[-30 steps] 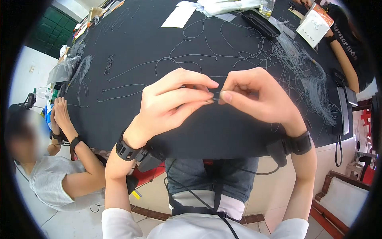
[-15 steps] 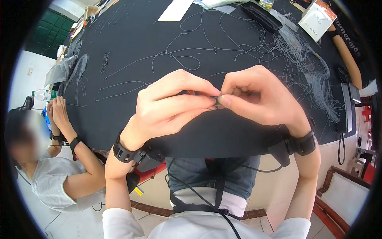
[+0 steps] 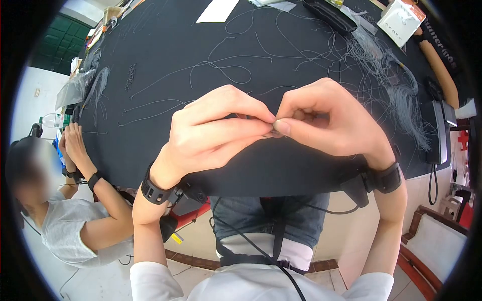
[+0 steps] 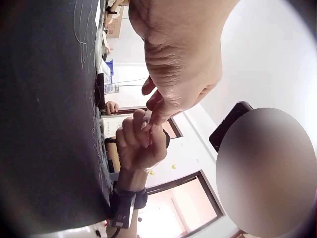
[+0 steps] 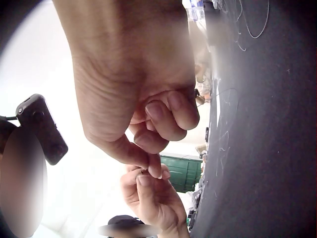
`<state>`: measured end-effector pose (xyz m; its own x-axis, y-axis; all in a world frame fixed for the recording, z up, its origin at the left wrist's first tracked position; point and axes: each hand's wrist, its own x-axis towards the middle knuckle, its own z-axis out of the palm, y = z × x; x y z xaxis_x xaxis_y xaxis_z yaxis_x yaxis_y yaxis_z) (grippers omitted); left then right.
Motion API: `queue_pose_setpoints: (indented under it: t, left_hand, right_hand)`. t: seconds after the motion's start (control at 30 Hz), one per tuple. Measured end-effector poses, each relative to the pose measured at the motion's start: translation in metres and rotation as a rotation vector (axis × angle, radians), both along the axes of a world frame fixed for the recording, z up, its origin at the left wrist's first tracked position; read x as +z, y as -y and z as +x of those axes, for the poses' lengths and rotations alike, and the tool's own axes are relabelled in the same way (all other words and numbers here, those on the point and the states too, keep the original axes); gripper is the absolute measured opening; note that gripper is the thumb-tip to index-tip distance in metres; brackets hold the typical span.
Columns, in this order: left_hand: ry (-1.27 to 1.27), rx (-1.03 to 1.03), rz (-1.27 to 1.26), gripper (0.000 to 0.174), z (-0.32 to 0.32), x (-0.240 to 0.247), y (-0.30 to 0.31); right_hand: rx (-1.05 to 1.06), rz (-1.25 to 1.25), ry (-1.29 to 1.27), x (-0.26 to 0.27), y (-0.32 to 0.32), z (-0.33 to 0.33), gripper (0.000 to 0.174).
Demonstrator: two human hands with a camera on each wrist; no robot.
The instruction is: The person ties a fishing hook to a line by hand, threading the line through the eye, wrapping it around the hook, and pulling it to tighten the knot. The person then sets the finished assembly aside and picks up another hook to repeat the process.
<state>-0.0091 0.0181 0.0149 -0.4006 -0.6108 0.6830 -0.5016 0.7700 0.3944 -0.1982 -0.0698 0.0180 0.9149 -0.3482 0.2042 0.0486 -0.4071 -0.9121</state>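
Observation:
Over the near part of the black table (image 3: 165, 55), the left hand (image 3: 213, 133) and right hand (image 3: 336, 123) meet at their fingertips. Both pinch a small dark thing (image 5: 143, 172) between thumb and fingertips; it is mostly covered, and its shape cannot be told. In the left wrist view the left hand (image 4: 183, 64) reaches down to the right hand (image 4: 141, 146). The right wrist view has the right hand (image 5: 129, 84), its other fingers curled, above the left hand (image 5: 161, 203). Thin grey cords (image 3: 221, 65) lie on the table beyond the hands.
A tangled bundle of pale strands (image 3: 401, 103) lies at the right, near a black case (image 3: 329, 17) and a white box (image 3: 400, 22). White paper (image 3: 217, 10) is at the back. Another person (image 3: 83, 226) sits at the left; someone's arm (image 3: 439, 72) rests at the right.
The hands have drawn together, so the small gap between their fingertips has closed and the pinched thing is more covered. The head view has shifted slightly.

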Motion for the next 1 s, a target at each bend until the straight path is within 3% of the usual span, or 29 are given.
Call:
queue_pose_setpoints:
  t: [1.0]
  left_hand:
    - [0.004, 0.004, -0.003, 0.017, 0.0003, 0.0008, -0.0002]
  right_hand:
    - [-0.019, 0.051, 0.034, -0.0032, -0.0006, -0.0004, 0.015]
